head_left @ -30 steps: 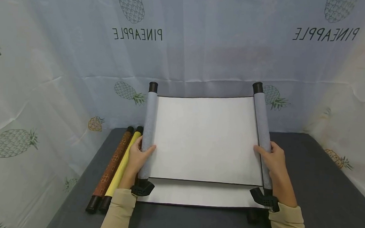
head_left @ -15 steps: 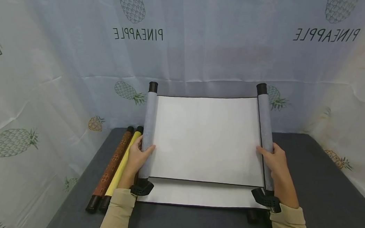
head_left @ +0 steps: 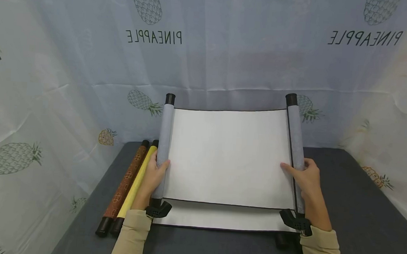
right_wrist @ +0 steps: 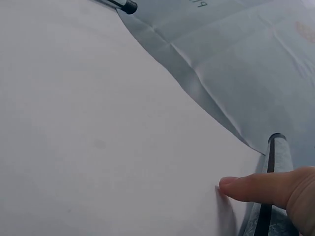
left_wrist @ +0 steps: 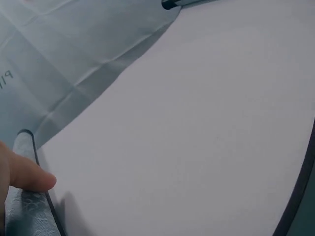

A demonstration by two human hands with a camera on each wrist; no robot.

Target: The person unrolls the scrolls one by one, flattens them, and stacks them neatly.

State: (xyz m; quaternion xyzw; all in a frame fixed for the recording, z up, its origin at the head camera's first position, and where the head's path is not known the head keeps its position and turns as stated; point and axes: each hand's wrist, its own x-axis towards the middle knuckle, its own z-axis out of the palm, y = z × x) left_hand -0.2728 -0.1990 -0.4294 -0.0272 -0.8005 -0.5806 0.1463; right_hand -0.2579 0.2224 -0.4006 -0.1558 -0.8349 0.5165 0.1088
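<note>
A hanging scroll (head_left: 226, 155) is stretched out between both hands, its blank white face toward me and a grey-blue patterned backing rolled at each side. Thumb in front and fingers behind, my left hand (head_left: 154, 175) grips the left roll (head_left: 166, 134). On the other side, my right hand (head_left: 308, 179) holds the right roll (head_left: 295, 136) the same way; its thumb (right_wrist: 246, 188) lies over the roll's edge onto the white face. Dark caps finish the rolls. Below the scroll's lower edge shows a second white sheet (head_left: 219, 216), largely hidden behind it.
To the left, a brown patterned scroll (head_left: 124, 188) and a yellow scroll (head_left: 136, 185) lie side by side on the dark grey tabletop (head_left: 342, 197). A dark cap (head_left: 282, 240) sticks out under the second sheet. Pineapple-printed curtains (head_left: 229, 47) enclose the table's back and sides.
The right roll has shifted slightly right and the left roll slightly left and down, so a little more white face shows. Both hands keep their hold.
</note>
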